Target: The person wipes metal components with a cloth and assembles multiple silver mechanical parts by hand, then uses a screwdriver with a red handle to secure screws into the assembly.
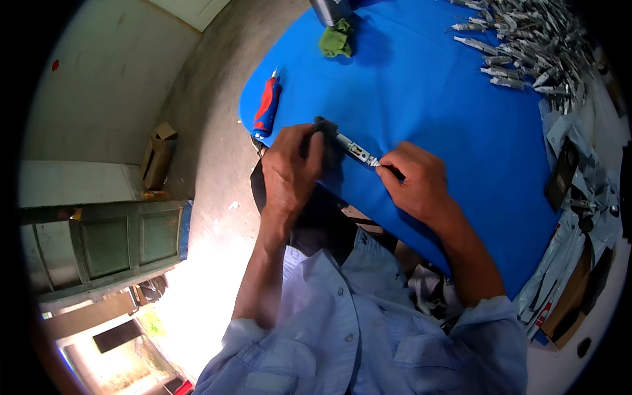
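Between my two hands, over the near edge of the blue-covered table [421, 79], is a slim white pen-shaped part [356, 151] with a slotted body. My right hand [416, 181] pinches its lower right end between thumb and fingers. At the other end, my left hand [293, 161] is closed around a dark grey, fuzzy-looking piece [324, 125], perhaps cloth, which meets or overlaps the part. My fingers hide much of that piece. Just beyond my left hand lies a red and blue powered screwdriver [266, 108].
A large heap of similar slim parts [526, 46] covers the far right corner. A crumpled green cloth [336, 39] lies beside a metal container [330, 10] at the far edge. On the right are a dark phone [563, 172] and plastic bags [553, 263]. A cardboard box [158, 158] stands on the floor.
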`<state>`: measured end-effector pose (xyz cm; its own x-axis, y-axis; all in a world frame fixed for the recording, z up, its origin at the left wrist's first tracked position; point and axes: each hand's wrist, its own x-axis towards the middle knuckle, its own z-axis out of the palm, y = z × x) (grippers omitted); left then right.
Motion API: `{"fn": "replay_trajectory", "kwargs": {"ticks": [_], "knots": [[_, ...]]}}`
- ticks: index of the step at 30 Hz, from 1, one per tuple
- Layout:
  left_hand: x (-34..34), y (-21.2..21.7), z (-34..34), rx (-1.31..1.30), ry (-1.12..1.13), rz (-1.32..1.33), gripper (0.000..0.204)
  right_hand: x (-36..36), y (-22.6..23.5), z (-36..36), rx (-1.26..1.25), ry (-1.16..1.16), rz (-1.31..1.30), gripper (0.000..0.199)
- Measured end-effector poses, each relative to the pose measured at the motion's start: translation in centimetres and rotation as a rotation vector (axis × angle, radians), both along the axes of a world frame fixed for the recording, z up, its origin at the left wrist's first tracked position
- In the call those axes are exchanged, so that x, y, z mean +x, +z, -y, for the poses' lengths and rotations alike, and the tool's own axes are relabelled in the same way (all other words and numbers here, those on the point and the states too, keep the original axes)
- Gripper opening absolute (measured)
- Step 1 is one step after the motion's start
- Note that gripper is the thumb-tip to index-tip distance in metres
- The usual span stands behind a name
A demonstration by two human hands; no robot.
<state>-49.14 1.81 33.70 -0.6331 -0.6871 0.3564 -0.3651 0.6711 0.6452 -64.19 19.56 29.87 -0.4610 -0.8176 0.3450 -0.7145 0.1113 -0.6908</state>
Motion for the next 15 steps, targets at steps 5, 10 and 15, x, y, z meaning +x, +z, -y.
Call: {"fn": "replay_trajectory", "kwargs": {"ticks": [5,10,15], "knots": [[-0.1,-1.8,-2.7,-0.095,-0.227,0.082,0.022,0.7,1.2,0.6,-0.030,-0.023,-0.065,0.021],[0.1,-3.4,-2.8,-0.053,-0.242,-0.046,0.027,1.2,1.6,1.2,0.101,-0.077,-0.086,0.026],[0.6,-3.9,-2.8,-0.135,-0.326,-0.066,0.025,0.7,0.4,1.4,0.113,-0.049,-0.219,0.026]]}}
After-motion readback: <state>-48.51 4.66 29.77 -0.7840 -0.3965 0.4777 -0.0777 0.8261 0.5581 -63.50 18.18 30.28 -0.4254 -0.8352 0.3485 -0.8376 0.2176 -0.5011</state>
